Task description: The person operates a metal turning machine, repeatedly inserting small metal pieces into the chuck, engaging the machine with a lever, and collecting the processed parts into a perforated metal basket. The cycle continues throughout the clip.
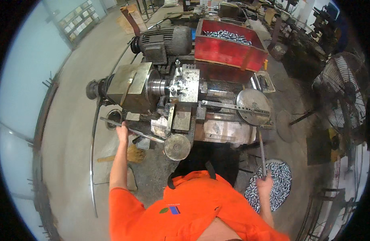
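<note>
My left hand (122, 131) is closed round a long metal lever (146, 135), which slants down to a round metal disc (177, 147) at the front of the lathe-like machine. On the right, my right hand (265, 183) grips the lower end of another lever (262, 150) hanging from a larger round plate (253, 106). A perforated flat bar (229, 106) links that plate to the middle of the machine. The spindle (157, 86) faces a tool block (187, 85) with several bolts. Below my right hand, a round container of small shiny metal parts (279, 180) stands on the floor.
Behind the machine sit an electric motor (165, 41) and a red bin (229, 52) holding more small metal parts. A large fan (341, 90) stands at the right. A broom (132, 154) lies on the floor near my left arm, beside a long thin rod (92, 172).
</note>
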Motion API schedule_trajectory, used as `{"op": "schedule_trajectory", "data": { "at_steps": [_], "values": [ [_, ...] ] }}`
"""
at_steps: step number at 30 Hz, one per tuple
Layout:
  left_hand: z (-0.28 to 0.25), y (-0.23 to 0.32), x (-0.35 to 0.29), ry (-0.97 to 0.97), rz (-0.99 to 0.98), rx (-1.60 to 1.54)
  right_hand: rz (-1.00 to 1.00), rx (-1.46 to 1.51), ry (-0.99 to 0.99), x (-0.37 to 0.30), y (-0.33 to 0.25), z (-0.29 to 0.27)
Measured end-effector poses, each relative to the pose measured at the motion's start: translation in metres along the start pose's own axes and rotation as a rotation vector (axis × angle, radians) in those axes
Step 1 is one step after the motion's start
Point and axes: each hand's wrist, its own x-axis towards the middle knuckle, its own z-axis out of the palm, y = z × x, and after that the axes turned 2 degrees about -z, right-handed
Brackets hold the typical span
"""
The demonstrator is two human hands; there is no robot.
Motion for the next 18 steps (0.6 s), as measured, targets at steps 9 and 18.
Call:
{"op": "schedule_trajectory", "data": {
  "at_steps": [9, 18],
  "values": [
    [0.006, -0.009, 0.005, -0.184, -0.049, -0.055, 0.128, -0.673, -0.021, 0.197, 0.109, -0.073],
    [-0.058, -0.119, 0.044, -0.302, 0.073, 0.634, -0.332, -0.165, 0.504, 0.123, -0.010, 0.021]
  ]
}}
